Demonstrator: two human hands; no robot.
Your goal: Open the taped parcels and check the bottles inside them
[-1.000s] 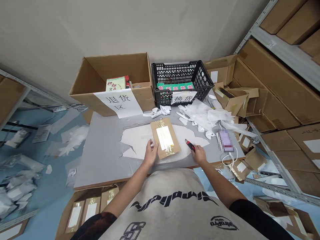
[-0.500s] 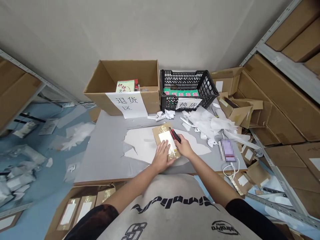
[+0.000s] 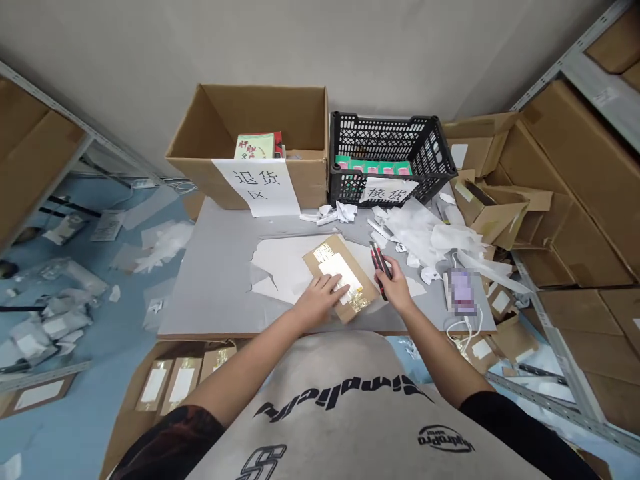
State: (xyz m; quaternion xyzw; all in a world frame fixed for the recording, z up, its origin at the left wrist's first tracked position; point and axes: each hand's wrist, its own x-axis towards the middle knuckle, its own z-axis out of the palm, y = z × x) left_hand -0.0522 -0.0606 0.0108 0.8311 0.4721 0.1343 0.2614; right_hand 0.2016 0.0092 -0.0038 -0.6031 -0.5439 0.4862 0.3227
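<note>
Brown cardboard mailer [image 3: 340, 277] lies on a white sheet [image 3: 280, 267] on the grey table [image 3: 210, 293], pressed by the left hand [image 3: 317, 301], fingers flat and open. The right hand [image 3: 395, 287] grips a red-and-black utility knife [image 3: 380, 267]; if the mailer slides, a knife slip could cut the left fingers.

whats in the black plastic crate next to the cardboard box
A row of green packets with pink patches lies inside the black plastic crate. The white paper sign on its front and the crate's wall hide anything lower, so its floor and any further contents cannot be seen.
</note>
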